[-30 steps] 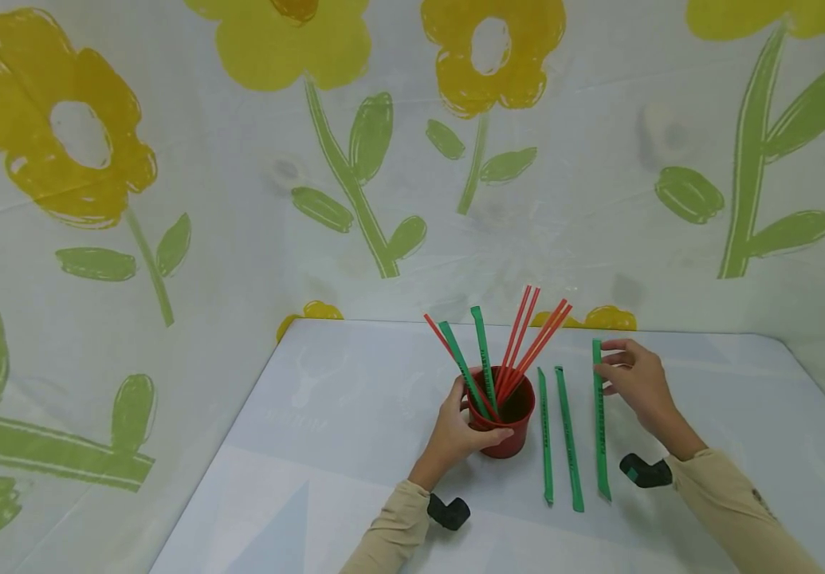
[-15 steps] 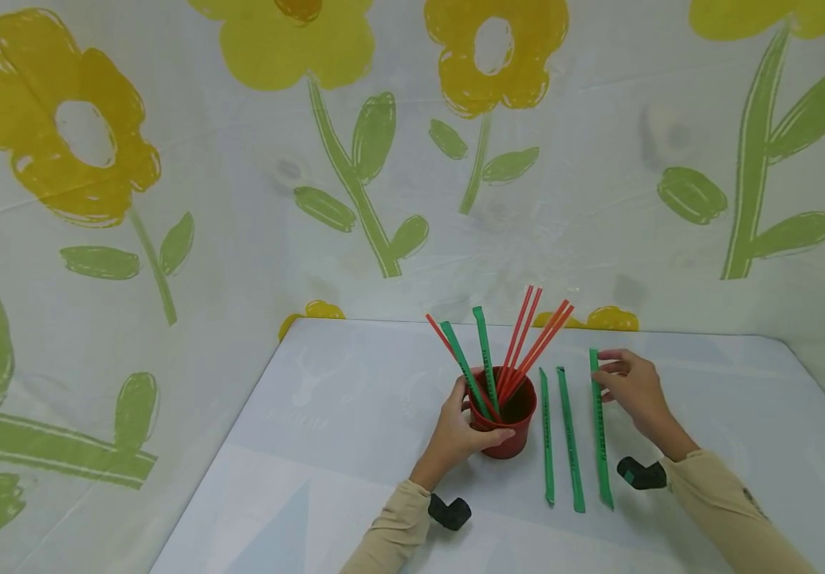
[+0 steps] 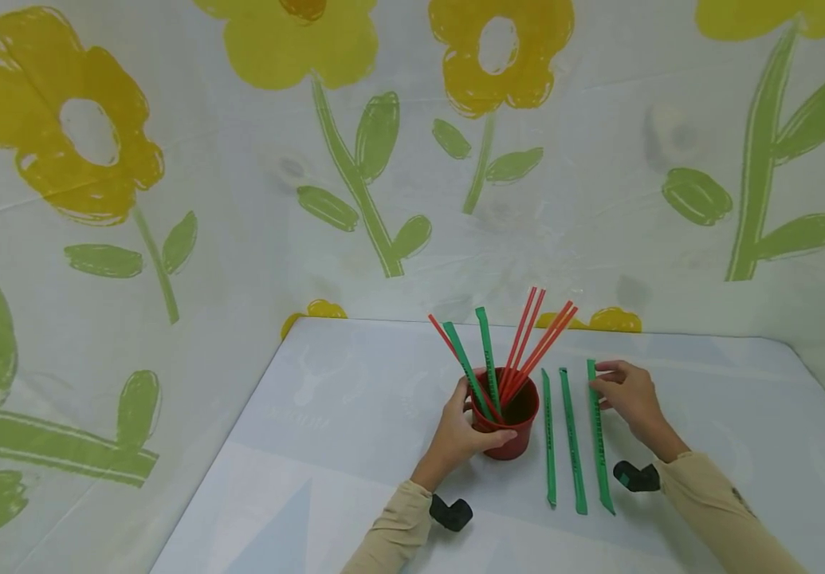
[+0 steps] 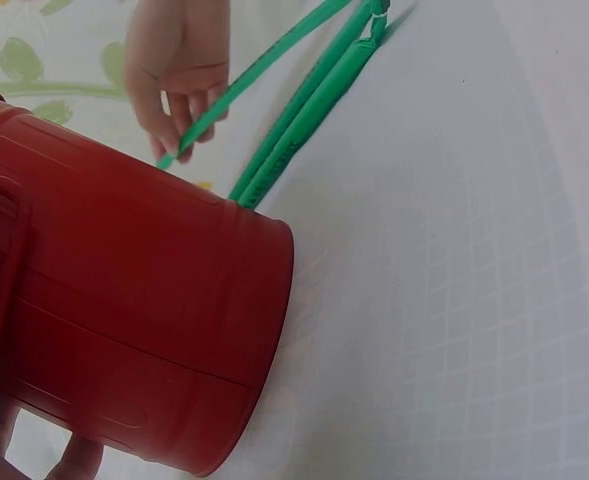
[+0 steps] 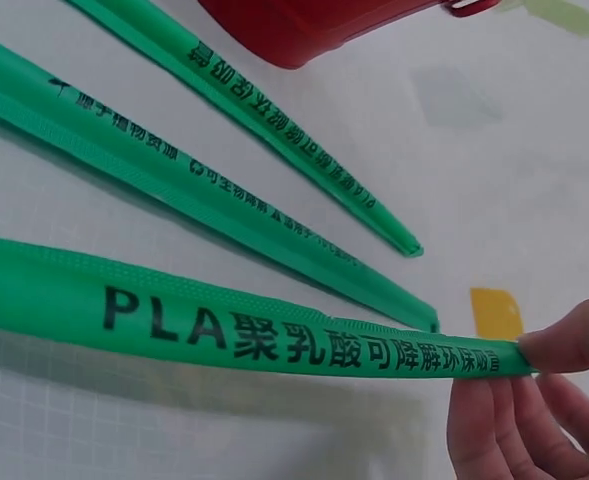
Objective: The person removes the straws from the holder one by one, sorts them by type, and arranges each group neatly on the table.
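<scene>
My left hand (image 3: pixel 459 430) grips a red bucket (image 3: pixel 511 446) by its side, thumb over the near rim. Several thin red straws (image 3: pixel 547 343) and two green-wrapped straws (image 3: pixel 464 359) stand in it, leaning outward. To the right, my right hand (image 3: pixel 630 396) pinches the far end of a green paper-wrapped straw (image 5: pixel 274 335) between thumb and fingers. Its near end points toward me, low over the table. Two more wrapped straws, a left one (image 3: pixel 549 438) and a middle one (image 3: pixel 573 438), lie between the bucket and the held straw, roughly parallel.
A white table (image 3: pixel 326 446) with faint pale prints carries everything. Behind it hangs a white sheet (image 3: pixel 240 199) with yellow flowers and green leaves. Black wrist cameras sit below the left hand (image 3: pixel 451 514) and the right hand (image 3: pixel 637 477).
My right hand has drawn slightly nearer and leftward, and the far end of the pinched straw has come down with it. My left hand keeps its grip on the bucket.
</scene>
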Motion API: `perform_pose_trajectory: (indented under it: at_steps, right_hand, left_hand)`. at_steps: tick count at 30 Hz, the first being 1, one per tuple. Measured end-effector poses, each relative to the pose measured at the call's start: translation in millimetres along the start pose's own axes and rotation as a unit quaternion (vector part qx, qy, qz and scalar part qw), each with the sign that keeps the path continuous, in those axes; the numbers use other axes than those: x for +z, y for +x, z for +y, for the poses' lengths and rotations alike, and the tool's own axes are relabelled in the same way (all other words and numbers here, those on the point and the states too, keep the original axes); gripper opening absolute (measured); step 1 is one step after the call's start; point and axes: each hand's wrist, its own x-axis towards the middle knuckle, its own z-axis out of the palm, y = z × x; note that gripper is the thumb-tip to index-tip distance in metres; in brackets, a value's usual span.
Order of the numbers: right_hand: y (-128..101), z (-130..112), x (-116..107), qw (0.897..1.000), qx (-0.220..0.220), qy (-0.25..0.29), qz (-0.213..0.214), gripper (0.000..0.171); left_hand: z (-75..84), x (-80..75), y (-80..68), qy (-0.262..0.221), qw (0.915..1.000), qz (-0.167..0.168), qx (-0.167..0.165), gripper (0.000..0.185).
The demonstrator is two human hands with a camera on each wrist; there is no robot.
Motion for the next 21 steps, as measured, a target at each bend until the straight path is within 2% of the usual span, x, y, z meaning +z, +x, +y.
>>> perform_pose_trajectory:
  at_steps: [4,11,14,21]
  right_hand:
    - [-0.3,4.7,2.9,1.000,0.006,-0.002,-0.008,0.040]
    - [0.8,15.2,11.2,1.000,0.002,-0.012,-0.014,0.038]
    - [2.9,18.8,13.9,1.000,0.000,-0.026,-0.010,0.037]
    - [5.9,22.5,19.2,0.999,-0.005,-0.047,0.004,0.035]
  left_hand:
    - [-18.2,1.7,1.9,0.005,1.0000,0.001,-0.006,0.081]
    - [-21.0,1.2,1.9,0.006,1.0000,0.000,-0.008,0.080]
    - [-16.0,0.9,1.0,0.004,1.0000,0.000,-0.009,0.079]
    - [15.0,-3.6,-2.5,-0.016,0.9998,-0.011,0.008,0.078]
